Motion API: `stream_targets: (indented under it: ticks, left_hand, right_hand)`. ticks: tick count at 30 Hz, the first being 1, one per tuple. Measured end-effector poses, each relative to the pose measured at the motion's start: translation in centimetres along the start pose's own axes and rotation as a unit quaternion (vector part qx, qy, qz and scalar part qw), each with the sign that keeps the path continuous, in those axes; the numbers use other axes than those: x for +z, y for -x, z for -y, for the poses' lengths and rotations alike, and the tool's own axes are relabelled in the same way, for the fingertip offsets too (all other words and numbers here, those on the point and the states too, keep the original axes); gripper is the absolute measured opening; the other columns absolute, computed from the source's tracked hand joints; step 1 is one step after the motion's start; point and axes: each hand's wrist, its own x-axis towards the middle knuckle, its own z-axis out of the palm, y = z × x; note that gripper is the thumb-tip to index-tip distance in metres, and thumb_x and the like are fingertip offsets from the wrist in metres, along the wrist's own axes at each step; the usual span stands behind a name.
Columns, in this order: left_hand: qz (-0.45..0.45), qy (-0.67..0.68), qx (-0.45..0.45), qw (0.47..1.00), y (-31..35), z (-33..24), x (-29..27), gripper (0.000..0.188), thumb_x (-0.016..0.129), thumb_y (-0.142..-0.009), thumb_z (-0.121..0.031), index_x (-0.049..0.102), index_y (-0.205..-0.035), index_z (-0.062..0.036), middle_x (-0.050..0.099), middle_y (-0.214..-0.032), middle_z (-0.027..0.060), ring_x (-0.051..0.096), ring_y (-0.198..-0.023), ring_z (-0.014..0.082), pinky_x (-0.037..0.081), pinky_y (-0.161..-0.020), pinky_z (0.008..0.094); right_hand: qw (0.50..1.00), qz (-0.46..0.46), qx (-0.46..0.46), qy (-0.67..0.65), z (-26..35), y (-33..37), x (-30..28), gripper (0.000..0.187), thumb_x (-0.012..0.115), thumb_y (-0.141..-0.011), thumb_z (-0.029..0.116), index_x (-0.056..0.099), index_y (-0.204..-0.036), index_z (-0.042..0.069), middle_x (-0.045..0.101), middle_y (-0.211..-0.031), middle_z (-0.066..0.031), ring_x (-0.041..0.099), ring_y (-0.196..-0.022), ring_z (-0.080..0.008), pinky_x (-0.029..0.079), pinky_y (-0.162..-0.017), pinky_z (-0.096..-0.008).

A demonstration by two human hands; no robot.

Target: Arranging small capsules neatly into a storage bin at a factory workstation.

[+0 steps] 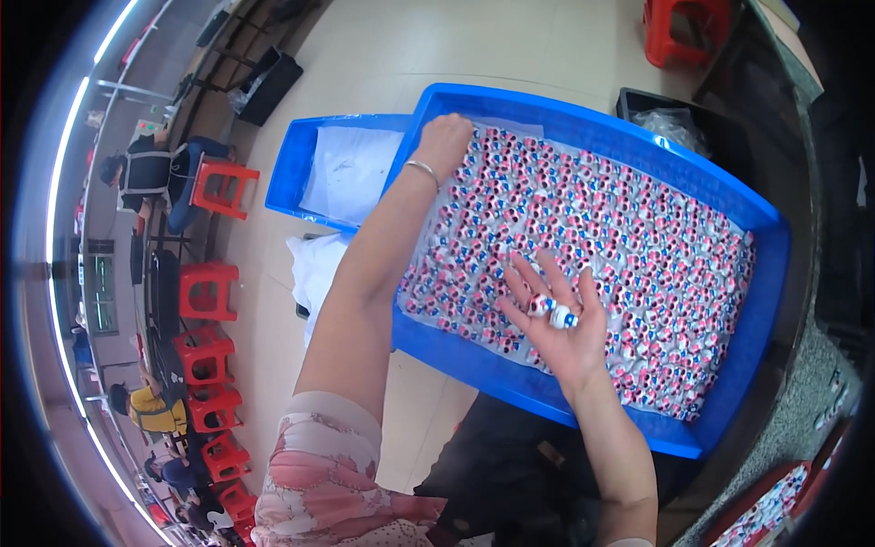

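A large blue tray (602, 456) holds rows of small painted figures (638, 228) in white, pink and blue, standing close together on a white liner. At its far left corner my left hand (444, 146) is closed, knuckles up, by the edge of the rows; its fingertips are hidden, so what they grip cannot be made out. Over the near middle of the tray my right hand (570, 337) is turned palm up with fingers spread. On that palm lie small loose figures (562, 316), white with blue and pink parts.
Behind the left forearm stands a smaller blue tray (355, 173) with a white sheet inside. White cloth or sheeting (319, 264) lies below it. A black crate (674, 128) with clear plastic is beyond the big tray. Red stools (208, 290) and seated people line the left side.
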Motion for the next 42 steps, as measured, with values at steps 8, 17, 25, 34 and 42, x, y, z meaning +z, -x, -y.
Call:
stream_targets:
  ticks: [8,17,25,34,42]
  left_hand:
    - [0.052,0.536,0.287,0.792,11.3,-12.5,-12.4,0.026,0.073,-0.071,-0.008,0.065,-0.096,-0.0085,0.062,-0.092,0.0051,0.06,-0.09,0.0237,0.044,-0.083,0.0366]
    - [-0.016,0.452,0.326,0.83,12.5,-15.3,-10.6,0.029,0.069,-0.071,-0.009,0.058,-0.098,-0.0042,0.056,-0.089,0.0095,0.055,-0.089,0.0278,0.043,-0.078,0.0393]
    - [-0.007,0.471,0.271,0.84,11.9,-13.6,-9.8,0.026,0.066,-0.074,-0.004,0.057,-0.098,-0.0023,0.058,-0.103,0.0113,0.058,-0.092,0.0282,0.049,-0.079,0.036]
    - [0.066,0.514,0.235,0.822,10.6,-10.7,-10.6,0.031,0.067,-0.076,-0.002,0.061,-0.106,-0.0047,0.054,-0.099,0.0101,0.06,-0.091,0.0245,0.052,-0.075,0.0322]
    - [-0.036,0.472,-0.063,0.879,6.1,-0.8,-4.7,0.032,0.071,-0.075,-0.003,0.062,-0.105,-0.0045,0.059,-0.093,0.0093,0.059,-0.092,0.0193,0.052,-0.075,0.0301]
  right_hand:
    - [0.997,-0.039,-0.02,0.068,1.2,-0.7,-1.3,0.057,0.04,-0.098,0.049,0.048,-0.132,0.004,0.047,-0.136,-0.0179,0.044,-0.128,-0.0329,0.036,-0.107,-0.051]
    - [0.993,0.004,-0.057,0.1,0.5,-1.3,-2.7,0.06,0.036,-0.099,0.053,0.05,-0.128,0.003,0.053,-0.13,-0.0135,0.051,-0.123,-0.0258,0.039,-0.106,-0.0424]
    - [0.996,0.0,-0.041,0.074,0.4,-2.4,-1.8,0.057,0.029,-0.101,0.049,0.048,-0.128,0.003,0.054,-0.129,-0.0135,0.051,-0.122,-0.0261,0.04,-0.104,-0.0441]
    - [0.991,-0.035,-0.056,0.115,-0.1,-3.6,-1.5,0.057,0.027,-0.102,0.049,0.05,-0.125,0.003,0.058,-0.117,-0.0118,0.056,-0.11,-0.0244,0.047,-0.093,-0.04]
    - [0.99,-0.105,-0.003,0.095,0.6,-2.3,-4.5,0.066,0.033,-0.1,0.051,0.056,-0.12,-0.007,0.062,-0.101,-0.0128,0.057,-0.09,-0.0222,0.05,-0.082,-0.0328]
